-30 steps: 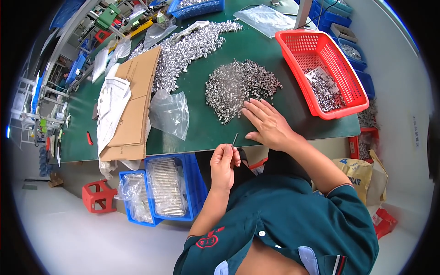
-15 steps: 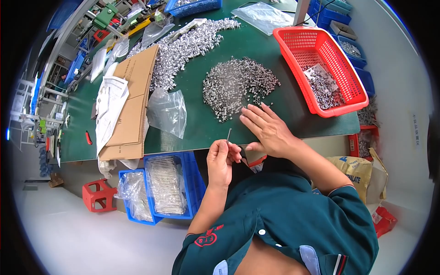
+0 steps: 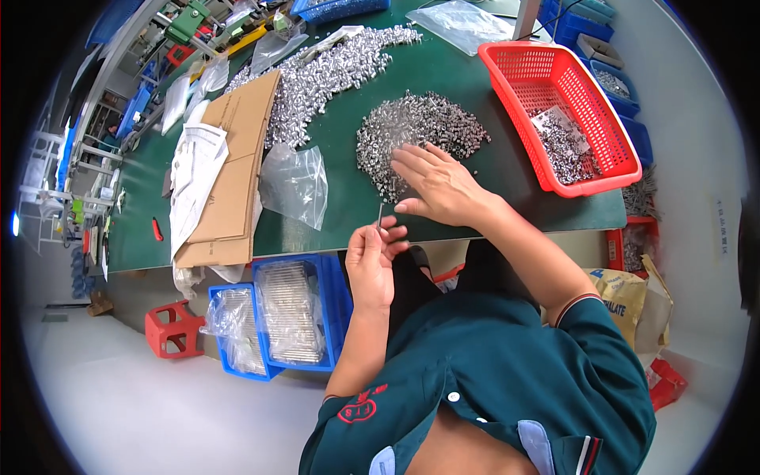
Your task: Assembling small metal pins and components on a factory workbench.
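Near the table's front edge, my left hand [image 3: 372, 255] pinches a thin metal rod [image 3: 380, 214] that points up and away from me. My right hand [image 3: 440, 187] lies flat, palm down, with its fingers stretched over the near edge of a pile of small silver metal pieces [image 3: 427, 127]. Whatever lies under the palm is hidden. The right thumb reaches left, close to the rod's tip. A few loose pieces sit between the pile and my left hand.
A red plastic basket [image 3: 518, 107] with small metal parts stands at the right. Left are flattened cardboard [image 3: 229, 170], a clear plastic bag [image 3: 297, 186] and a larger pile of shiny parts [image 3: 317, 83]. Blue bins [image 3: 328, 317] with bagged rods and a red stool [image 3: 172, 328] are below the table.
My right hand has moved left and forward onto the pile's near edge. The left hand has shifted slightly left and forward, still pinching the rod. The whole view has shifted a little.
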Available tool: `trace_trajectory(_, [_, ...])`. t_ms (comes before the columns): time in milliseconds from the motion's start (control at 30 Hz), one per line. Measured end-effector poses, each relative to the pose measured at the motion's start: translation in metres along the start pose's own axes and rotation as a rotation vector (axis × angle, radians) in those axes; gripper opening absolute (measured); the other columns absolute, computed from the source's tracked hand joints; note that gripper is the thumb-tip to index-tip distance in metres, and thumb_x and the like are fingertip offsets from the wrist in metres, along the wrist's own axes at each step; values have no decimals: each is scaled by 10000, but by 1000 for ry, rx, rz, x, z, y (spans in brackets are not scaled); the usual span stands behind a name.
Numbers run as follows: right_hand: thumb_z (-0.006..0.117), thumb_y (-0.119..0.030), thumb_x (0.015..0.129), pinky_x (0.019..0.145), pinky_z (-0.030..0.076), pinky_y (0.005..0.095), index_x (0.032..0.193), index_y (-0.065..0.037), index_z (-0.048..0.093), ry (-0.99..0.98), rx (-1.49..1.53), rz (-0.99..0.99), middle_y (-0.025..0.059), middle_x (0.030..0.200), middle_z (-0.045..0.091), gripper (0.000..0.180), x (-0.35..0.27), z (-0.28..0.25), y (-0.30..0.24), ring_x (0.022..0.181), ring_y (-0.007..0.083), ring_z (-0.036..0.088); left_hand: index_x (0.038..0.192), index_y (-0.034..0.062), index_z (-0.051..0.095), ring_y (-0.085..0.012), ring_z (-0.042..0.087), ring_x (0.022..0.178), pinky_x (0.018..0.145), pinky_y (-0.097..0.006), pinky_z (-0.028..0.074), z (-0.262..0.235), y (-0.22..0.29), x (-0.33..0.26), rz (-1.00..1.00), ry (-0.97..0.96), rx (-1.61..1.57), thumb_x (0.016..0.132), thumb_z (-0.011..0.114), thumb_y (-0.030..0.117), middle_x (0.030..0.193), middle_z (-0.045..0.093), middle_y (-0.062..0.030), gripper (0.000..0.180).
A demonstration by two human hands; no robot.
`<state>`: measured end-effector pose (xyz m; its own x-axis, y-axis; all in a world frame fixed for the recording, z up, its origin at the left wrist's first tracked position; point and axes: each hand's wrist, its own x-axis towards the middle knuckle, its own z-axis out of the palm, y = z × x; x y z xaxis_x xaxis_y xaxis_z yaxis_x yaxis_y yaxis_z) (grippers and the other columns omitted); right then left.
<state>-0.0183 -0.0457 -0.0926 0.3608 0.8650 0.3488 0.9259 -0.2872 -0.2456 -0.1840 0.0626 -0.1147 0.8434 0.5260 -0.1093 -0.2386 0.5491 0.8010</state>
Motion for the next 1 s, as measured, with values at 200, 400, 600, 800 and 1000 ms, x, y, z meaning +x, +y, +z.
trace_trajectory(200, [466,-583,829,1088,247,433,1257,12,485,0,-13,-29,153,1352,437,733,-18,-4,-10,1302,279,352,991,30,563,-197,572,1009,857,-340,489,2,3,8,61,13,-17,958,481,162,1108,577,-96,160])
trace_trajectory(400, [480,-611,796,1087,239,445,1262,16,481,-2,-19,-36,150,1350,439,781,-34,-5,-18,1307,283,343,970,44,561,-208,546,1060,926,-359,449,5,0,14,76,-12,-26,958,477,153,1118,571,-94,138])
trace_trajectory(600, [528,-599,765,1092,222,454,1266,12,482,-25,-5,-39,134,1357,438,792,-45,-8,-23,1312,272,337,942,54,549,-239,531,1086,966,-383,419,11,-1,14,46,-20,-26,960,467,154,1115,561,-110,130])
trace_trajectory(800, [535,-595,756,1093,209,470,1268,12,481,-56,-43,-54,132,1366,428,796,-53,-16,-22,1311,266,339,941,50,550,-243,533,1082,974,-391,411,17,-4,13,21,-28,-33,958,472,155,1091,568,-109,133])
trace_trajectory(1000, [510,-592,772,1096,199,474,1266,16,477,-11,-88,41,147,1360,429,784,-60,-18,-17,1310,276,338,1009,13,580,-182,563,1027,954,-330,431,22,-4,14,2,-65,-81,943,511,149,1016,597,-65,165])
